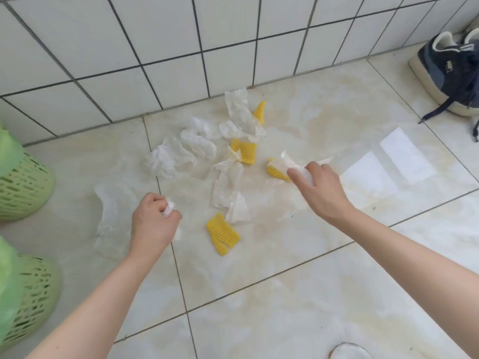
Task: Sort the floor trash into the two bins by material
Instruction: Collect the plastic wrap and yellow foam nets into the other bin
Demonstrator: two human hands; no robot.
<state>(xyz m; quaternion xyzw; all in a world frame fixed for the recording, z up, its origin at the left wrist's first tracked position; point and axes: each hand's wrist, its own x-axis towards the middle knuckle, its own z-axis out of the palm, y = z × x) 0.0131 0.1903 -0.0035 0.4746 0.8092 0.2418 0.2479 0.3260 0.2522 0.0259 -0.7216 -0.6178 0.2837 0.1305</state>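
Two green slotted bins (24, 187) (31, 294) are seen at the left edge. About six crumpled white papers (171, 159) and five yellow foam nets (223, 233) are scattered on the floor. A tissue wad (168, 209) is clenched in the left hand (153, 224); clear plastic, seemingly, is pinched by the right hand (316, 182).

home corner | white wall tiles (168, 60) | sneaker (448, 71) | marbled floor (285, 294)
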